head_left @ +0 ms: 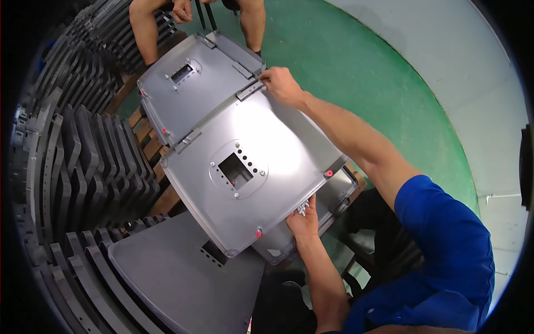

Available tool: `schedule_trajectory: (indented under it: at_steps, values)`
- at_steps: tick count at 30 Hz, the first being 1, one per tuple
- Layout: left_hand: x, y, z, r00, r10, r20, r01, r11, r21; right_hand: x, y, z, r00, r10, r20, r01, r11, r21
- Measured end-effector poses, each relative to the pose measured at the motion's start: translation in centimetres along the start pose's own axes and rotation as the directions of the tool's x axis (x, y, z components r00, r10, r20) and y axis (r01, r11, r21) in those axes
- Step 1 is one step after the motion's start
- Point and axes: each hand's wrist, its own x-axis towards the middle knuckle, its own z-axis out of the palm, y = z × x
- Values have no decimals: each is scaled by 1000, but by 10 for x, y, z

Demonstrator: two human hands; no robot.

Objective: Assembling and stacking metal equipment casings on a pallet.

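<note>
A grey sheet-metal panel with a square cut-out and a row of round holes lies tilted in front of me. Red round caps sit at its near edge. Cupped at that edge, my left hand holds a cluster of small pale metal fasteners; some of its fingers are hidden under the panel. At the panel's far right corner, my right hand is closed with its fingertips pinched beside a hinge bracket. What the pinch holds is hidden.
A second panel lies beyond, edge to edge with the first. Stacked dark metal panels line the left side. Another panel leans at lower left. A person's bare legs and hand are at the far side. Green floor stretches right.
</note>
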Motion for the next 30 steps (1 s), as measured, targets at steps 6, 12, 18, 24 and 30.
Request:
schedule_trajectory:
  at_steps: [6, 12, 18, 24, 30]
  values:
    - [0, 5, -2, 999, 14, -33, -14, 1000, 2, 12, -9, 13, 990, 37, 135, -27, 997, -74]
    - [-1, 3, -3, 998, -2, -71, 1, 1000, -4, 20, -6, 18, 981, -5, 196, 32, 991, -133]
    - [2, 5, -6, 1000, -9, -14, 8, 999, -45, 24, -10, 19, 948, -173, 266, 246, 931, -269]
    - [0, 5, -3, 1000, -9, -5, 9, 999, -34, 25, -8, 27, 932, -190, 308, 303, 875, -378]
    - [-1, 1, 2, 1000, -7, 4, 7, 1000, 4, 22, -15, 14, 930, -135, 343, 276, 872, -405]
